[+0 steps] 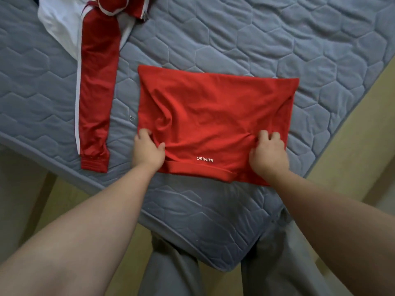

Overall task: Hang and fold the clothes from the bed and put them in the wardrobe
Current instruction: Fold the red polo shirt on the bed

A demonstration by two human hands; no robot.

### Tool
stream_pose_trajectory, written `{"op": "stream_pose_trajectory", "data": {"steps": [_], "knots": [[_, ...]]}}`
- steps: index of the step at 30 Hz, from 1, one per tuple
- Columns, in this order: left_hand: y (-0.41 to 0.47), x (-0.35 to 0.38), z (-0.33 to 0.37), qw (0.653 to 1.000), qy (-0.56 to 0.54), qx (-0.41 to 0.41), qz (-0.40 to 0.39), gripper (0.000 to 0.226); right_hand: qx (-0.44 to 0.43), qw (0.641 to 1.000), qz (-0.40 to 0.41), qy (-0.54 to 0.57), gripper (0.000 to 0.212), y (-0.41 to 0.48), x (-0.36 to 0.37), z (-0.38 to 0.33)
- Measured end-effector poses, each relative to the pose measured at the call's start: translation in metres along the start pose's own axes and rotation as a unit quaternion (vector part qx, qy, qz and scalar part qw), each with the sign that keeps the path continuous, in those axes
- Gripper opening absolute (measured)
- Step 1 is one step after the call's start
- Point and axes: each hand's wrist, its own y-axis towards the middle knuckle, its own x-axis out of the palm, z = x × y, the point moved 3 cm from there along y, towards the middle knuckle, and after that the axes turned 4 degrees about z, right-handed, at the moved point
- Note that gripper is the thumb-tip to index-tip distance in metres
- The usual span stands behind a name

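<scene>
Grey quilted bed (277, 50), corner toward the body, pale floor on either side. Near that corner, flat on the quilting, the red shirt (213, 116), already folded to a rectangle. Lies with the long axis left to right across the body, short axis away from it; rolled hem and small white lettering at the near edge.

Left hand (148, 149) at the near left edge, fingers (143, 133) curled over the cloth, thumb on top, pinching a fold. Right hand (268, 155) just inside the near right corner, fingers (267, 135) bent and clamped on bunched fabric. Equally near, one at each end of the same edge. Far edge straight ahead of the knuckles: probably calls for carrying the near edge away from the body, or lifting the whole bundle.

Well to the left, apart from the shirt, a red-and-white jacket (96, 92), sleeve stretched toward the bed's edge.
</scene>
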Motion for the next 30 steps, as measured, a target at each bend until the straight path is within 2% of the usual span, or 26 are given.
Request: {"op": "stream_pose_trajectory", "data": {"steps": [2, 6, 8, 10, 12, 13, 15, 16, 18, 20, 22, 25, 28, 29, 30], "knots": [[-0.003, 0.009, -0.012, 0.992, -0.100, -0.078, -0.008, 0.050, 0.087, 0.993, 0.004, 0.076, 0.036, -0.007, 0.004, 0.010], [0.004, 0.023, -0.027, 0.971, -0.207, -0.113, -0.028, 0.030, 0.147, 0.974, -0.017, 0.170, 0.033, -0.014, 0.007, 0.012], [0.003, 0.025, -0.029, 0.963, -0.228, -0.145, -0.005, 0.029, 0.171, 0.968, -0.031, 0.181, 0.033, -0.016, 0.005, 0.011], [-0.007, 0.022, -0.026, 0.945, -0.248, -0.212, 0.006, 0.024, 0.188, 0.963, -0.039, 0.188, 0.037, -0.018, 0.004, 0.010], [-0.015, 0.023, -0.023, 0.930, -0.248, -0.271, -0.023, 0.019, 0.196, 0.960, -0.039, 0.196, 0.040, -0.018, 0.002, 0.009], [-0.016, 0.022, -0.021, 0.934, -0.219, -0.278, -0.038, 0.017, 0.202, 0.958, -0.039, 0.198, 0.040, -0.018, 0.002, 0.008], [-0.013, 0.013, -0.013, 0.969, -0.089, -0.227, -0.025, 0.023, 0.212, 0.956, -0.042, 0.198, 0.040, -0.018, 0.002, 0.008], [-0.009, 0.005, -0.006, 0.983, -0.049, -0.178, 0.007, 0.029, 0.214, 0.956, -0.042, 0.198, 0.039, -0.017, 0.001, 0.007], [-0.002, -0.006, 0.011, 0.993, -0.064, -0.078, 0.053, 0.036, 0.216, 0.956, -0.042, 0.195, 0.039, -0.018, 0.001, 0.006], [0.010, -0.007, 0.023, 0.994, -0.093, -0.028, 0.050, 0.040, 0.213, 0.958, -0.043, 0.185, 0.040, -0.019, 0.002, 0.005], [0.019, -0.002, 0.026, 0.997, -0.071, -0.010, 0.015, 0.049, 0.215, 0.959, -0.045, 0.177, 0.041, -0.020, 0.003, 0.005], [0.031, 0.000, 0.021, 0.999, -0.033, -0.035, 0.016, 0.040, 0.220, 0.957, -0.045, 0.183, 0.041, -0.019, 0.005, 0.009], [0.033, 0.000, 0.021, 0.994, -0.042, -0.092, 0.041, 0.035, 0.215, 0.958, -0.049, 0.185, 0.039, -0.018, 0.004, 0.010], [0.028, -0.002, 0.025, 0.994, -0.030, -0.081, 0.065, 0.037, 0.209, 0.962, -0.039, 0.170, 0.039, -0.017, 0.004, 0.009], [0.023, -0.004, 0.031, 0.993, 0.009, -0.031, 0.109, 0.041, 0.198, 0.969, -0.020, 0.146, 0.039, -0.016, 0.003, 0.007]]}}
